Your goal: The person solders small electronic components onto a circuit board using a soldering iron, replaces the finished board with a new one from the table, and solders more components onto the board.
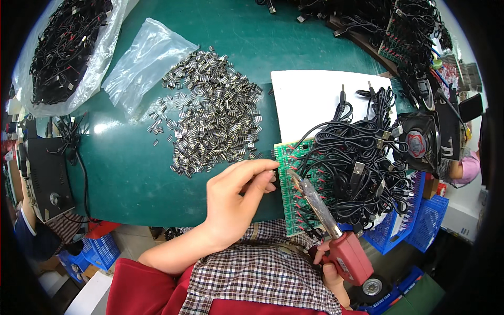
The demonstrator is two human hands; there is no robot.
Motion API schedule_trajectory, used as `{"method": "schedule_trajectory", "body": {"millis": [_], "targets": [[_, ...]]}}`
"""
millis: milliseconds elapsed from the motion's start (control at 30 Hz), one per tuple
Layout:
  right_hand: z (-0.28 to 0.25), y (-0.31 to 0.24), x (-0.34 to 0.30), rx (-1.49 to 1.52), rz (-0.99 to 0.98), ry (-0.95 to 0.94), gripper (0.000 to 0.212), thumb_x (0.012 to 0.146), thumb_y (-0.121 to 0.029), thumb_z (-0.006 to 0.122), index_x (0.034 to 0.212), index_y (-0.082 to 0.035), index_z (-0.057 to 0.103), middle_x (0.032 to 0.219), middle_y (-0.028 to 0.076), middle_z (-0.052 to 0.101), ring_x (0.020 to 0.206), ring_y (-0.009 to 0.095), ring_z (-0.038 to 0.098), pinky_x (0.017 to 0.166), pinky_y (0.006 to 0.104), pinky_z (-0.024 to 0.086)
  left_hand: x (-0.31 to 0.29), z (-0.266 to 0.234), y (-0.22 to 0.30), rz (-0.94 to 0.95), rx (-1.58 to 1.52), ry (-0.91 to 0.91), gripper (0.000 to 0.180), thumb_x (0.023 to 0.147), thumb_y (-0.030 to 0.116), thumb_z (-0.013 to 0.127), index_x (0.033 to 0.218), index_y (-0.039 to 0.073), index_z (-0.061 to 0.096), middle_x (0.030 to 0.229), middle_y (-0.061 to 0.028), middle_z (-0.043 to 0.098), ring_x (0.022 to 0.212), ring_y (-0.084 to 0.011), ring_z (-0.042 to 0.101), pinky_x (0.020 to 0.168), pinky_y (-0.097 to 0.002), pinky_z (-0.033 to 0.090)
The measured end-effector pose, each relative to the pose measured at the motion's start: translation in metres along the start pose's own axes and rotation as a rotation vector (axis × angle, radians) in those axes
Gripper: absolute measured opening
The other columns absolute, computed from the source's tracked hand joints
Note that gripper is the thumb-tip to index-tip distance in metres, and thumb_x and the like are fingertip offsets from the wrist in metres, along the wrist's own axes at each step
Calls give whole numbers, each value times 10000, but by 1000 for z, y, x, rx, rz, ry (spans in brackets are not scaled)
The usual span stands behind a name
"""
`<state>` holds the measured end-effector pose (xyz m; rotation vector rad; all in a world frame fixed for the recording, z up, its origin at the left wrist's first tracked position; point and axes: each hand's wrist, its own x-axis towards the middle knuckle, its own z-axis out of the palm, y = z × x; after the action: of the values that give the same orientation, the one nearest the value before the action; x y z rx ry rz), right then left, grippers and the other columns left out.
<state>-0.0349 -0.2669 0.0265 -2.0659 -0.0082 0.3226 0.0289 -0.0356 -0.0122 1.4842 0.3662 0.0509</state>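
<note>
My left hand [236, 197] is closed in a pinch at the left edge of a green circuit board [286, 212]. What its fingertips hold, if anything, is too small to make out. My right hand [332, 268] grips the handle of a red soldering gun [353, 257]. The gun's metal tip points up and left, over the board close to my left fingertips. Black USB cables [357, 152] lie bundled over the board's right part, with short red and black wires running to it. Left of the board spreads a pile of small black pin headers [215, 115] with metal pins.
A white sheet [299, 100] lies behind the board. A clear plastic bag [149, 63] and a bag of black cables [68, 52] are at the far left. A black control box [50, 176] stands left, a fan [418, 143] right. Blue crates [428, 223] sit lower right.
</note>
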Motion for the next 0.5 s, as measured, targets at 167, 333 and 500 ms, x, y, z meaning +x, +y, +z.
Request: {"method": "schedule_trajectory", "body": {"millis": [167,333,500], "targets": [[-3,2,0,-1,-10,-14,421,786,-487,579,801,-71,638,614,-25,591,586,170,572,565,289,443,-1,-21,15,-8,111,-35,146,833,-74,523,942,-70,618,855,-108,595,744,-173,644,678,-231,528],[-9,18,-10,-89,-49,-57,464,799,-484,571,905,-34,615,600,-37,588,595,177,581,584,304,453,-8,-29,18,-228,-12,-160,127,823,-51,545,942,-52,588,836,-99,618,751,-148,648,667,-230,532],[-19,42,-27,-245,-86,-43,521,750,-475,640,999,-24,564,769,35,626,635,226,595,609,351,463,1,-20,24,-324,-179,-223,101,855,-54,496,955,-45,508,855,-123,627,785,-174,644,679,-244,513]]}}
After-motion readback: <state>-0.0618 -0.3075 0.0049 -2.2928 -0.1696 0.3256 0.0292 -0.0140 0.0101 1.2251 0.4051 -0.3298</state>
